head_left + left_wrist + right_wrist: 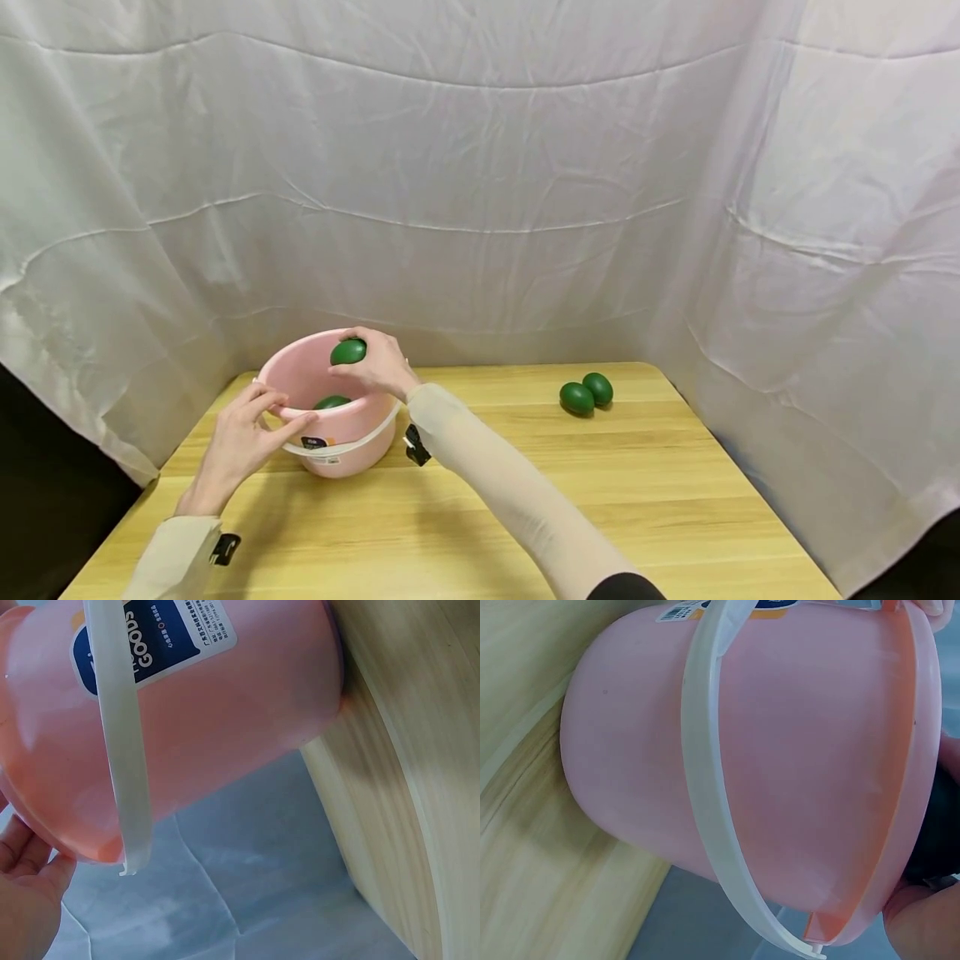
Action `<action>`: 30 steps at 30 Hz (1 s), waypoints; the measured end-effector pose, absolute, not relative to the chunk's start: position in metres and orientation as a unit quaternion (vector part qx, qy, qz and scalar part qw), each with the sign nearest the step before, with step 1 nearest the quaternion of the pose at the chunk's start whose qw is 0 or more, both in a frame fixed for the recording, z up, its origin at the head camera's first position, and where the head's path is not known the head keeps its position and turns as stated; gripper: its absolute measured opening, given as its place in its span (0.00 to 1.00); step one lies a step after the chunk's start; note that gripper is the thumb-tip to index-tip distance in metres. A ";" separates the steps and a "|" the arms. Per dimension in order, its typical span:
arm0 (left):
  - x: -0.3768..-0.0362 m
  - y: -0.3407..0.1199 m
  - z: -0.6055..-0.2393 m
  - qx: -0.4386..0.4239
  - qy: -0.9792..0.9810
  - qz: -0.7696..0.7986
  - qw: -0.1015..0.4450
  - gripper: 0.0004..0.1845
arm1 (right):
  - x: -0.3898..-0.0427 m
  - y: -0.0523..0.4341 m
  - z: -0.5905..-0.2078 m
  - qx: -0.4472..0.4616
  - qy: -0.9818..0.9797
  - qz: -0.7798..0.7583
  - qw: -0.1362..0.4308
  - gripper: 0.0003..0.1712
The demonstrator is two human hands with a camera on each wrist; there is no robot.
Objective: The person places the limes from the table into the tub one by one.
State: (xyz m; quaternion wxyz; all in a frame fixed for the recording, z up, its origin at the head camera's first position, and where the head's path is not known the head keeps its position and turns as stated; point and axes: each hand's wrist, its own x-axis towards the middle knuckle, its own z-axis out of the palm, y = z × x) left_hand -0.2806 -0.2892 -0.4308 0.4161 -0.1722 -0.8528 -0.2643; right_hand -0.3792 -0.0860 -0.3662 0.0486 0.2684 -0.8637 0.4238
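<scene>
A pink bucket [300, 375] with a white handle [352, 444] stands on the wooden table [487, 500] at the left. My right hand [378, 362] holds a green egg-shaped object [348, 352] over the bucket's far rim. Another green egg [332, 402] lies inside the bucket. My left hand [247, 425] grips the bucket's near rim with thumb and fingers. The left wrist view shows the bucket wall [195, 712] and my palm [26, 892]. In the right wrist view the bucket [795, 750] fills the frame, with a dark object [937, 847] in my fingers at its rim.
Two more green eggs [587, 393] lie together on the table at the back right. White cloth [480, 183] hangs behind and on both sides of the table. The table's left edge is close to the bucket.
</scene>
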 end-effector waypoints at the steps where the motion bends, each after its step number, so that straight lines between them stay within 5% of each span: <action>1: -0.281 -0.289 -0.431 -0.171 -0.853 -0.264 0.415 0.17 | -0.379 -0.086 -0.367 0.269 -0.863 0.424 0.050 0.30; 20: -0.281 -0.288 -0.433 -0.173 -0.851 -0.273 0.414 0.17 | -0.383 -0.088 -0.372 0.292 -0.881 0.359 0.097 0.29; 30: -0.281 -0.286 -0.433 -0.170 -0.850 -0.265 0.421 0.17 | -0.383 -0.086 -0.375 0.299 -0.847 0.435 0.061 0.21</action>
